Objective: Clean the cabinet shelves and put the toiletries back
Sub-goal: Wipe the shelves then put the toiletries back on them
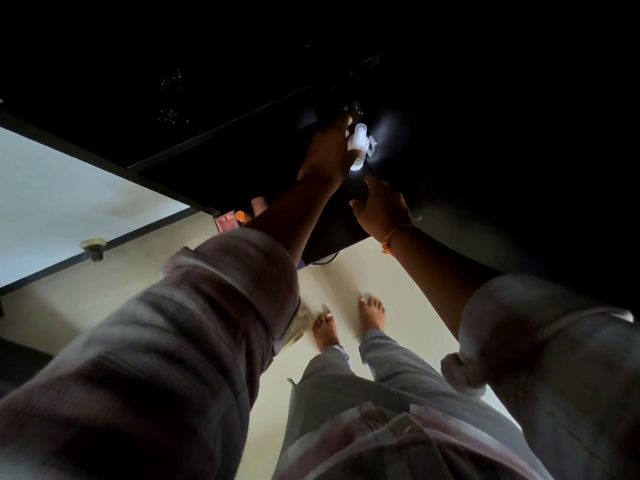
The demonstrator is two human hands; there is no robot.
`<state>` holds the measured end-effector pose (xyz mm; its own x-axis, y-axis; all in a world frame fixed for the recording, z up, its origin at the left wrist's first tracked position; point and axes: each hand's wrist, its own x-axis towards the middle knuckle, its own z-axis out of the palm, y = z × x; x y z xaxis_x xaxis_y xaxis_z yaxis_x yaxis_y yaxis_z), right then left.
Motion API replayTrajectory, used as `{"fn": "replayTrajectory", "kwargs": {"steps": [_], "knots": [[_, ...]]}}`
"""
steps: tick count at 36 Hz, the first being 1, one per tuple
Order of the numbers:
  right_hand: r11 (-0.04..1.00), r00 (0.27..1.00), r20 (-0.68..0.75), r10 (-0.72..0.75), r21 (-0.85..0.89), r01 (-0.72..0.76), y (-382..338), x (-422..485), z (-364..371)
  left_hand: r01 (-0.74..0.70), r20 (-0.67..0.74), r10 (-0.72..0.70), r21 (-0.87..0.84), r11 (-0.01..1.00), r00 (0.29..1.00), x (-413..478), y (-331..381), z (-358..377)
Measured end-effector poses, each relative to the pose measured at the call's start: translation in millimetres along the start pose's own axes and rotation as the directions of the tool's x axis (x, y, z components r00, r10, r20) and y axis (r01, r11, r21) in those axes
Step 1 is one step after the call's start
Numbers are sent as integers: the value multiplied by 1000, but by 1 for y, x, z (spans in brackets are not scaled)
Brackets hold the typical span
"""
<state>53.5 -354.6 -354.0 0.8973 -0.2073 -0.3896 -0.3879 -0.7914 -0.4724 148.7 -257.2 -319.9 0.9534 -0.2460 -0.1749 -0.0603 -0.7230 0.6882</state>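
The cabinet (242, 157) is very dark, and only its shelf edges show as faint lines. My left hand (325, 154) reaches into it and holds a small white bottle (358, 143) with a round cap, lit brightly against the black interior. My right hand (381, 206) hovers just below and to the right of the bottle, fingers spread, palm toward the dark shelf; whether it touches the surface is unclear. A thin orange band circles my right wrist. Some small items, one pink (258, 204) and one orange (240, 215), peek out below my left forearm.
A white cabinet door (69, 202) with a dark frame and a round knob (93, 249) hangs open at the left. Below lies a cream floor (346, 285) with my bare feet on it. A small white object (299, 329) sits by my left foot.
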Motion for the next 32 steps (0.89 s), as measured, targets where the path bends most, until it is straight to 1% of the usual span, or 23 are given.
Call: {"fn": "replayTrajectory", "kwargs": {"steps": [2, 7, 10, 13, 17, 19, 23, 28, 32], "knots": [[1000, 1000, -9, 1, -4, -1, -1, -2, 0, 18, 13, -17, -13, 1000, 1000, -5, -6, -4], [998, 1000, 7, -29, 49, 28, -7, -13, 8, 22, -43, -22, 12, 1000, 999, -35, -35, -20], [988, 990, 37, -134, 83, 130, -14, -19, 18, 53, -75, -47, 74, 996, 996, -61, -54, -33], [963, 965, 93, -247, 132, 234, -23, -25, 29, 92, -110, -82, 87, 992, 991, -92, -70, -46], [936, 928, 131, -349, 90, 339, -34, -31, 42, 103, -204, -66, 177, 979, 977, -132, -85, -57], [921, 910, 139, -390, 45, 387, -37, -32, 46, 89, -216, -47, 192, 977, 975, -146, -91, -59], [900, 887, 169, -429, -8, 437, -44, -30, 50, 75, -173, -38, 214, 974, 984, -163, -101, -53], [881, 869, 188, -458, -35, 472, -49, -25, 52, 81, -72, -66, 239, 968, 995, -164, -106, -39], [869, 862, 186, -472, -64, 490, -49, -21, 55, 50, -59, -33, 323, 945, 998, -157, -104, -33]]}}
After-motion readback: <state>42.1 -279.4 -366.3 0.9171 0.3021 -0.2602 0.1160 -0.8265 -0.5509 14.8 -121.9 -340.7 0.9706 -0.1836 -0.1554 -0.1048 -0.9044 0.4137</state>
